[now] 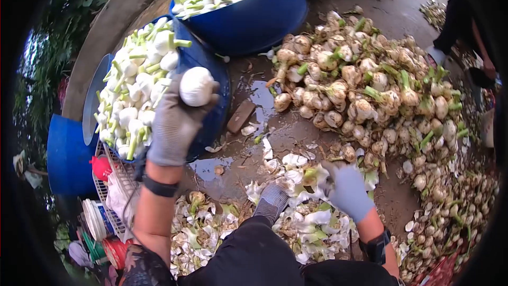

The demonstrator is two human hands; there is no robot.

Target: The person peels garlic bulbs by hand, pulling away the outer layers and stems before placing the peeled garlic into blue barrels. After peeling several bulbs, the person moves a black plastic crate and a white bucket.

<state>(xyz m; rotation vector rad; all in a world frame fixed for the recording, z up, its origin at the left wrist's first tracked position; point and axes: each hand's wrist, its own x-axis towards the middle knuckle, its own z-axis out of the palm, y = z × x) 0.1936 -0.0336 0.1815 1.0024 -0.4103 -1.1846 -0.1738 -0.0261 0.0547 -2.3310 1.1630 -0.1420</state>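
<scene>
left hand (174, 122), gloved, grasps a peeled white bulb (196, 86) above the full blue tub (211, 82). right hand (346, 190), gloved, closes on peelings (312, 217) near the unpeeled pile (370, 85).

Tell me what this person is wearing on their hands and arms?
Both hands wear knitted work gloves: the left hand a grey one, the right hand a paler blue-grey one. Each wrist carries a dark band just below the glove cuff. The forearms are bare, with no sleeves visible.
</scene>
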